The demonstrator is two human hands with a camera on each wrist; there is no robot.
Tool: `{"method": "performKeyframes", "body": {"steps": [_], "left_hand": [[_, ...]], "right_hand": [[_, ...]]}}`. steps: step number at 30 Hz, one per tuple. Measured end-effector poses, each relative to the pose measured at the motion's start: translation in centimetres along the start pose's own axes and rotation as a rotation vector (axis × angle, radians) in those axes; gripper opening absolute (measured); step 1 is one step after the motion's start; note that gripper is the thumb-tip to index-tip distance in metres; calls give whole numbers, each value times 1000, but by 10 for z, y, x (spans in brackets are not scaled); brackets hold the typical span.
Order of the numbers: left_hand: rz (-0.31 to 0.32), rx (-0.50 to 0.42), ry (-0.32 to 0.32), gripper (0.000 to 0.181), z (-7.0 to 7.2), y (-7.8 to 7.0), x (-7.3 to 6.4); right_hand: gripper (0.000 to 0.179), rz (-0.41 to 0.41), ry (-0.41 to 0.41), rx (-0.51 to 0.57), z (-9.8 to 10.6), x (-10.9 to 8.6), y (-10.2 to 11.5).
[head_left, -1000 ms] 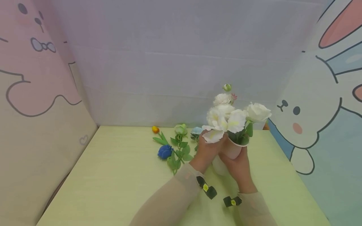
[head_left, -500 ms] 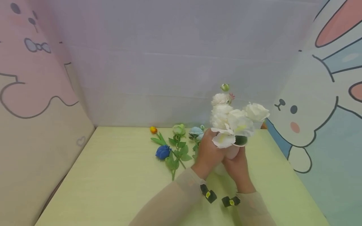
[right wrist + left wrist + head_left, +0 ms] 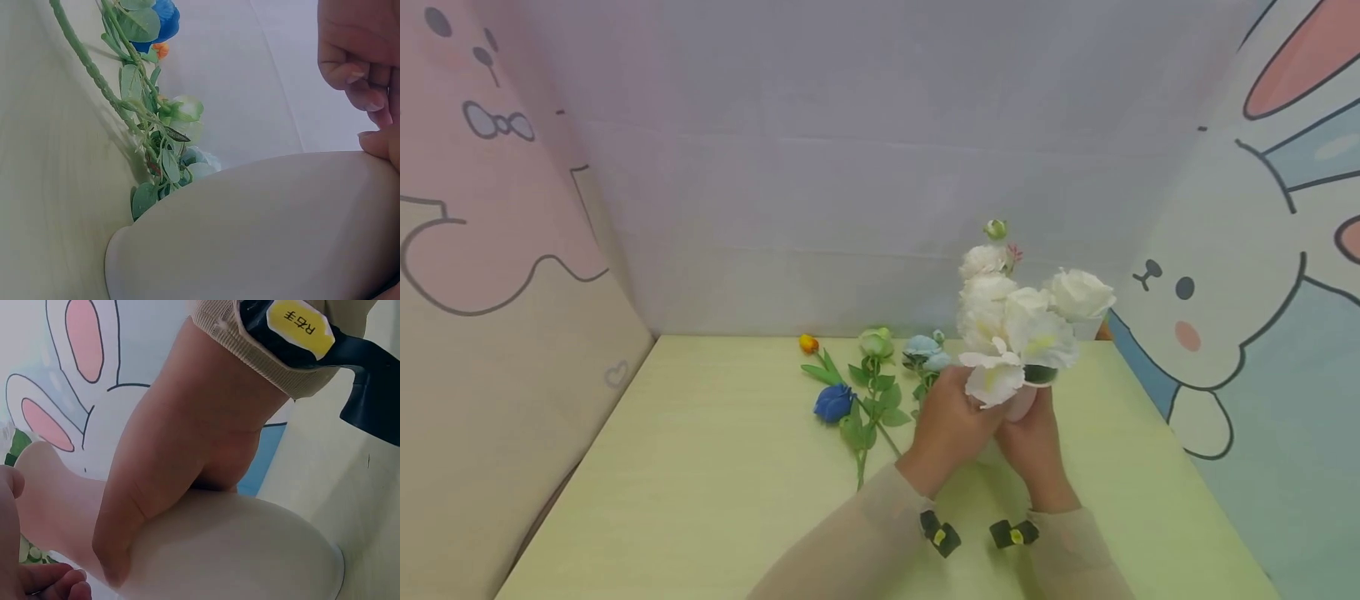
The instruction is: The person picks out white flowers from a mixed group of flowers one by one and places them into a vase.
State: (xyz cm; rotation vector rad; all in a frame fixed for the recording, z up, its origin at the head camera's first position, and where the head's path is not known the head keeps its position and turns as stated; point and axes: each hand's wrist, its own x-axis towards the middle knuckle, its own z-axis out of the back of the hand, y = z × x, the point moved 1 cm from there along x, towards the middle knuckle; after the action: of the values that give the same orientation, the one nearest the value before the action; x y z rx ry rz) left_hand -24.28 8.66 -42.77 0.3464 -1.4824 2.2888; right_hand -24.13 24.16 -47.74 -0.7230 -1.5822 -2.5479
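The right hand [image 3: 1030, 437] grips the neck of a pale vase [image 3: 231, 544], which stands on the table, its mouth holding a bunch of white flowers [image 3: 988, 296]. One white flower with yellow-tinged petals [image 3: 994, 385] hangs low over the rim. Under it, beside the mouth, is the left hand [image 3: 951, 429], its fingers [image 3: 340, 69] bent in the right wrist view. The bloom covers those fingertips in the head view, so whether they hold a stem I cannot tell. The vase's wide body fills the lower part of the right wrist view.
Left of the vase lie a blue flower [image 3: 835, 403], an orange tulip [image 3: 808, 344], a green rose [image 3: 876, 343] and a light blue flower [image 3: 927, 353] on the yellowish table [image 3: 700, 483]. A pale cloth wall [image 3: 790, 225] stands behind the table.
The low white flower has shifted right and then slightly down, now drooping over the rim. The left hand has shifted with it and sits a little lower, while the right hand keeps its grip.
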Motion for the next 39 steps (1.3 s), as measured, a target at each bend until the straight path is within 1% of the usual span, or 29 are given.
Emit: {"method": "performKeyframes", "body": {"steps": [2,6,7,9,11,13,14,17,21,23,27,32,36,39], "left_hand": [[1,9,10,31,1,2,-2],[54,41,29,29,6,6,-11],[65,48,30,30,8,6,-14],[87,58,28,33,11,8,-20],[92,42,23,34,15,8,-25],[109,2,21,39,19,10,-30],[121,-20,20,41,21,10,-33],[136,-64,18,40,28,10,-39],[142,-62,16,33,38,12,-50],[152,-55,16,29,44,16,-56],[186,-39,15,27,58,25,-69],[211,-10,-9,26,78,33,-79],[207,5,-49,22,97,40,-87],[195,39,-92,20,111,46,-93]], "right_hand": [[88,-9,-3,4,0,0,1],[92,-41,3,22,-1,-1,2],[92,-50,8,24,0,-3,9],[94,-66,14,36,0,-3,11],[96,-90,22,38,0,-4,12],[96,-110,23,43,0,-5,13],[98,-120,20,44,-1,-5,6],[98,-130,11,50,0,-3,3],[99,-134,-2,53,-1,-3,-1],[99,-143,-1,56,-2,-4,-3],[101,-156,2,60,-4,-4,-5],[101,-150,-5,45,-1,-2,-6],[102,-177,9,24,1,-2,-8],[102,-190,28,15,2,-2,-10]]}}
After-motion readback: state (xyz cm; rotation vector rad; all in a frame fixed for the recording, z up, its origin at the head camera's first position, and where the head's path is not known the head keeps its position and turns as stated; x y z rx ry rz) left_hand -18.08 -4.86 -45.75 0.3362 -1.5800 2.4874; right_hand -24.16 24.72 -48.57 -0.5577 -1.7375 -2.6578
